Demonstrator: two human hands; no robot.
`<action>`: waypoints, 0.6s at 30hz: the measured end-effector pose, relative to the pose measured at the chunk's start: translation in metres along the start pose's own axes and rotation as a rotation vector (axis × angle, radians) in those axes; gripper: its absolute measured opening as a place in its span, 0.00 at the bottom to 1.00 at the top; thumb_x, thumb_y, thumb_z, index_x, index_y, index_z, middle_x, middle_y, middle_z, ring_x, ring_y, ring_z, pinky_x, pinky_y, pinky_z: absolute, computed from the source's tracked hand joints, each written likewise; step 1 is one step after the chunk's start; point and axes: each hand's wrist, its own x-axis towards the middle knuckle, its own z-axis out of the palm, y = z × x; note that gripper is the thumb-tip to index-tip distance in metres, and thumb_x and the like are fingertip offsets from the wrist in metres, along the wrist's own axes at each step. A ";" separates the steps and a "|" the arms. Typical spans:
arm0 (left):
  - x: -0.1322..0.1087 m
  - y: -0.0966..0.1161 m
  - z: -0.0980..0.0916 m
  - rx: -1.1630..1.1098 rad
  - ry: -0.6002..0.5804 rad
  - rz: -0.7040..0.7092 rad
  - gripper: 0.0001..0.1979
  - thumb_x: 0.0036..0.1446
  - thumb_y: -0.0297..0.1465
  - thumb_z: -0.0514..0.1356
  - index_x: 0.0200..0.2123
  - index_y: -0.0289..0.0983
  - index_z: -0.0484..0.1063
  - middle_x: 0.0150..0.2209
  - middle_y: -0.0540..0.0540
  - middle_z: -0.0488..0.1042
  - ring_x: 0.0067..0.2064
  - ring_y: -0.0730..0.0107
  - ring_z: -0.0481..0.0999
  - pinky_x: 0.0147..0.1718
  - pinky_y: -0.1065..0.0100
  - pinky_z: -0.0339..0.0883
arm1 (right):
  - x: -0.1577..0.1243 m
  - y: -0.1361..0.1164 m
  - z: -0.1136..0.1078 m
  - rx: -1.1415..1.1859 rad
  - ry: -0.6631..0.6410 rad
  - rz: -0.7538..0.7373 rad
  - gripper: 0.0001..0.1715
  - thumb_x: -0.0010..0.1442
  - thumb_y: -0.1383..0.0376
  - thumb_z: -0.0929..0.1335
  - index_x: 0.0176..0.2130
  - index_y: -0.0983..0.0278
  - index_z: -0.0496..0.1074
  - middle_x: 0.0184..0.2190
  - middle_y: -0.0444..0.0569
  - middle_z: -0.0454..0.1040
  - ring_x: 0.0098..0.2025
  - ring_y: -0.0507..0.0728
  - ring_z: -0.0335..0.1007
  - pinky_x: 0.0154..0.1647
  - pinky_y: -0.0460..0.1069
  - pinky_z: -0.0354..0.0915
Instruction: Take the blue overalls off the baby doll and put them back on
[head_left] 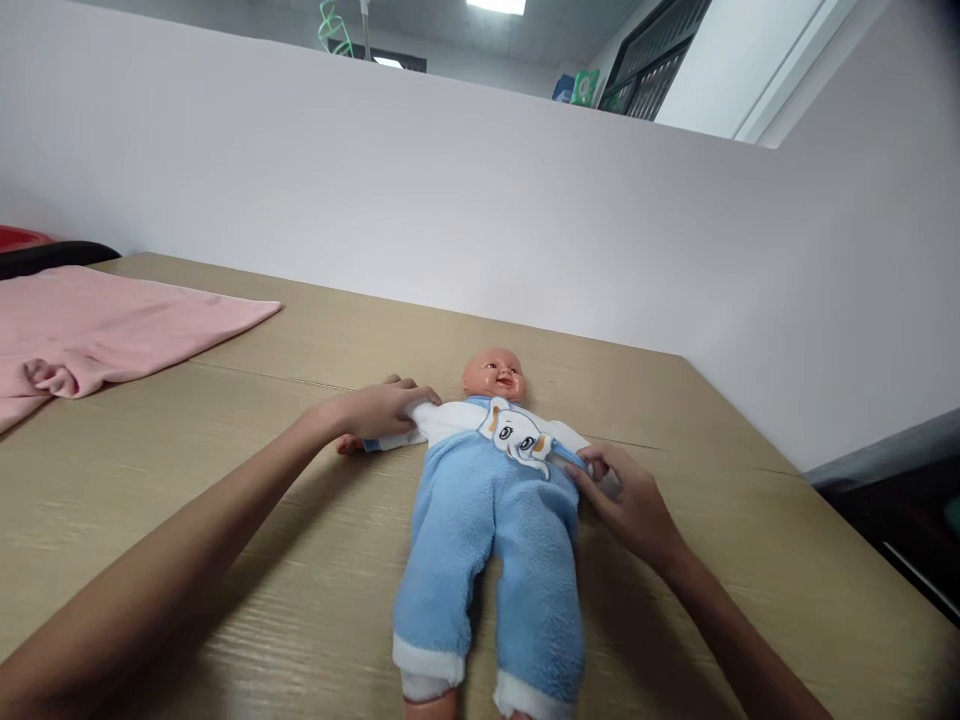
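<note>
A baby doll [495, 374] lies on its back on the wooden table, its head toward the wall. It wears a blue and white fleece romper [457, 510] with an elephant face [517, 436] on the chest. My left hand [384, 407] is closed on the romper's white sleeve, over the doll's arm at the left; the doll's small hand sticks out below it. At the other side, my right hand [626, 492] pinches the romper's fabric beside the elephant's ear. The doll's feet are cut off by the lower frame edge.
A pink cloth [127, 325] lies spread on the table [315, 345] at the left, with a bunched part near its front. Behind it sits a black and red object [56, 255]. A white wall [420, 200] rises along the table's far side. A dark object [900, 500] stands beyond the right edge.
</note>
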 end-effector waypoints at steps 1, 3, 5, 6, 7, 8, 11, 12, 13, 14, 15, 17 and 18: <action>0.000 0.001 0.002 0.054 0.011 0.009 0.26 0.51 0.31 0.69 0.55 0.50 0.82 0.52 0.42 0.82 0.58 0.42 0.73 0.57 0.55 0.67 | -0.010 0.007 0.007 -0.038 0.094 -0.042 0.15 0.72 0.51 0.69 0.41 0.58 0.77 0.36 0.50 0.78 0.40 0.64 0.74 0.46 0.58 0.70; -0.002 0.012 0.007 0.144 0.047 0.030 0.24 0.56 0.31 0.66 0.57 0.47 0.80 0.59 0.38 0.78 0.63 0.37 0.69 0.63 0.47 0.62 | -0.023 0.018 0.020 -0.112 0.182 -0.121 0.10 0.73 0.55 0.69 0.43 0.57 0.76 0.41 0.52 0.81 0.45 0.66 0.76 0.52 0.61 0.70; -0.004 0.035 0.016 0.180 0.119 0.074 0.22 0.63 0.31 0.61 0.60 0.43 0.77 0.63 0.35 0.74 0.66 0.37 0.67 0.67 0.43 0.59 | -0.028 0.024 0.027 -0.174 0.218 -0.165 0.07 0.73 0.58 0.69 0.46 0.57 0.76 0.46 0.54 0.81 0.50 0.67 0.76 0.57 0.63 0.69; -0.004 0.050 0.022 0.169 0.159 0.105 0.21 0.66 0.32 0.58 0.60 0.41 0.76 0.64 0.35 0.73 0.67 0.39 0.67 0.68 0.44 0.59 | -0.028 0.027 0.027 -0.206 0.243 -0.178 0.08 0.72 0.58 0.70 0.48 0.57 0.76 0.48 0.55 0.81 0.52 0.68 0.76 0.58 0.64 0.69; -0.003 0.066 0.028 0.139 0.198 0.142 0.20 0.69 0.33 0.57 0.62 0.41 0.74 0.65 0.35 0.72 0.68 0.41 0.66 0.68 0.45 0.59 | -0.027 0.029 0.025 -0.235 0.266 -0.198 0.10 0.71 0.57 0.71 0.50 0.57 0.76 0.51 0.56 0.80 0.54 0.68 0.76 0.59 0.65 0.69; 0.000 0.082 0.034 0.103 0.219 0.185 0.19 0.72 0.34 0.55 0.62 0.41 0.73 0.65 0.36 0.72 0.68 0.43 0.67 0.68 0.46 0.59 | -0.026 0.032 0.022 -0.262 0.278 -0.230 0.12 0.71 0.57 0.72 0.51 0.57 0.76 0.53 0.58 0.79 0.56 0.69 0.75 0.60 0.65 0.69; 0.021 0.122 0.057 0.053 0.216 0.342 0.14 0.73 0.36 0.57 0.57 0.41 0.76 0.60 0.36 0.76 0.66 0.42 0.70 0.68 0.46 0.60 | -0.021 0.045 0.004 -0.311 0.213 -0.372 0.18 0.69 0.57 0.73 0.56 0.57 0.75 0.57 0.60 0.79 0.60 0.69 0.75 0.62 0.65 0.70; 0.031 0.130 0.065 0.068 0.189 0.382 0.14 0.72 0.35 0.58 0.56 0.40 0.77 0.58 0.36 0.78 0.64 0.41 0.71 0.67 0.46 0.60 | -0.020 0.050 -0.003 -0.317 0.170 -0.406 0.20 0.69 0.58 0.73 0.58 0.57 0.74 0.59 0.60 0.78 0.61 0.69 0.75 0.63 0.65 0.69; 0.042 0.136 0.072 0.097 0.151 0.419 0.13 0.72 0.34 0.59 0.54 0.40 0.78 0.55 0.36 0.80 0.62 0.42 0.73 0.65 0.46 0.61 | -0.020 0.056 -0.010 -0.319 0.134 -0.420 0.23 0.68 0.59 0.74 0.60 0.57 0.73 0.60 0.61 0.78 0.63 0.69 0.74 0.65 0.65 0.69; 0.053 0.140 0.080 0.135 0.107 0.437 0.12 0.71 0.34 0.61 0.54 0.40 0.78 0.54 0.36 0.80 0.59 0.42 0.75 0.62 0.47 0.63 | -0.020 0.062 -0.017 -0.316 0.099 -0.413 0.26 0.68 0.59 0.74 0.62 0.57 0.72 0.62 0.61 0.77 0.64 0.69 0.73 0.66 0.65 0.68; 0.063 0.142 0.087 0.179 0.065 0.430 0.11 0.70 0.34 0.63 0.52 0.39 0.79 0.52 0.36 0.82 0.56 0.43 0.77 0.59 0.48 0.65 | -0.021 0.068 -0.024 -0.306 0.060 -0.388 0.29 0.67 0.58 0.75 0.64 0.58 0.71 0.63 0.62 0.76 0.66 0.70 0.72 0.67 0.66 0.68; 0.077 0.144 0.098 0.289 0.011 0.374 0.12 0.67 0.37 0.67 0.51 0.38 0.80 0.49 0.36 0.83 0.53 0.43 0.77 0.55 0.48 0.66 | -0.023 0.080 -0.034 -0.261 -0.023 -0.310 0.32 0.65 0.58 0.76 0.65 0.57 0.72 0.64 0.61 0.75 0.66 0.71 0.71 0.67 0.65 0.69; 0.081 0.144 0.102 0.343 0.001 0.347 0.13 0.66 0.38 0.68 0.50 0.37 0.81 0.48 0.36 0.83 0.53 0.42 0.77 0.54 0.48 0.66 | -0.024 0.084 -0.038 -0.228 -0.058 -0.266 0.30 0.64 0.57 0.76 0.63 0.57 0.73 0.63 0.60 0.76 0.65 0.71 0.72 0.65 0.65 0.71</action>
